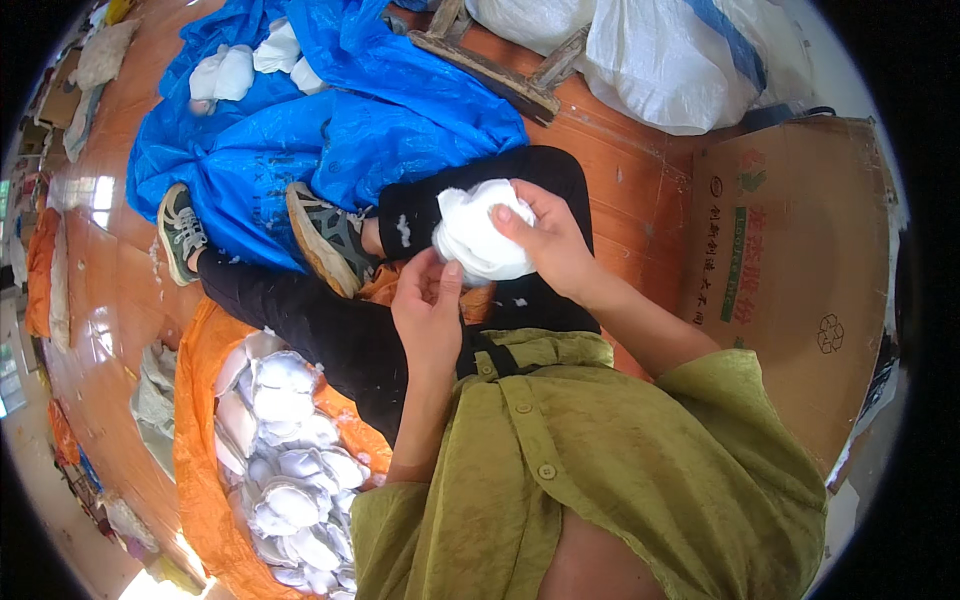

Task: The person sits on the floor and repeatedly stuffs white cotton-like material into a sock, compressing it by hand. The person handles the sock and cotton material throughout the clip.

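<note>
A stack of white, rounded, cup-shaped pads [480, 235] is held above my lap, its layers overlapping. My right hand [555, 240] grips it from the right, thumb on top and fingers behind the edge. At its lower left, my left hand [430, 305] has bent fingers and a raised thumb at the rim, seemingly pinching it; the fingertips are partly hidden. Beside my leg at lower left, an orange sack [200, 430] lies open with many similar white and pale lilac pads [295, 480] heaped inside.
Ahead, a blue plastic sheet or sack [400, 110] has several white bundles [225, 75] on it. A wooden stool frame [490, 75] lies beyond my knee, near white stuffed sacks [660, 65]. To the right stands a cardboard box [790, 260]. Lint dots the reddish floor [630, 180].
</note>
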A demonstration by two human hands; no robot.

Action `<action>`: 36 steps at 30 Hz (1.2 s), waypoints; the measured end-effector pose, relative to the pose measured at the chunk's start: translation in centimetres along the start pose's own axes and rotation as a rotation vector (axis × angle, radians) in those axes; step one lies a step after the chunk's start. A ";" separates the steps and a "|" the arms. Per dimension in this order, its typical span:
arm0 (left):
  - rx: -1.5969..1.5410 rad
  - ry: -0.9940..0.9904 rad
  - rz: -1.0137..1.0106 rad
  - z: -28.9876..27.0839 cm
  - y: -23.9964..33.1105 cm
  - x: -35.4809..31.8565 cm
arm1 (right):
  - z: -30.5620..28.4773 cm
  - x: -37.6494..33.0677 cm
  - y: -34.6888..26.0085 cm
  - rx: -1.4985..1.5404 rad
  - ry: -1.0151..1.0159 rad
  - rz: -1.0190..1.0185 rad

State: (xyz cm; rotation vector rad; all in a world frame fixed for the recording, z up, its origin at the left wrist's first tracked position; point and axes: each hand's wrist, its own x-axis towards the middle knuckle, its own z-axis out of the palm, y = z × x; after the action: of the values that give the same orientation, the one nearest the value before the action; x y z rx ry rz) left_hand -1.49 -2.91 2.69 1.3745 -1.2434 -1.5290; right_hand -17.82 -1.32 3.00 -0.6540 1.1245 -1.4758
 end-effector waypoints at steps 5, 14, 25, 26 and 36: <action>0.111 -0.037 0.041 -0.2 -1.1 0.1 | 0.4 -0.7 -0.5 0.085 -0.093 0.028; 0.278 -0.180 0.109 -0.2 0.2 -0.3 | -2.1 0.2 -0.6 0.225 0.072 0.129; 0.257 -0.227 0.133 -2.0 1.1 0.2 | -3.6 0.4 -1.3 -0.063 -0.128 0.191; 0.190 -0.229 0.262 -2.1 1.3 0.8 | -3.3 0.1 -1.8 -0.271 -0.209 0.142; -0.113 0.005 0.120 0.2 0.6 -0.3 | -0.2 -1.1 0.9 -0.231 -0.267 0.178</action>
State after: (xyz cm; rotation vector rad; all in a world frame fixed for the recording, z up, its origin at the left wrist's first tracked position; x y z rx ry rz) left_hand -1.68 -2.76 3.32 1.2095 -1.1954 -1.4887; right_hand -17.38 -0.19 2.33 -0.8601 1.1206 -1.0812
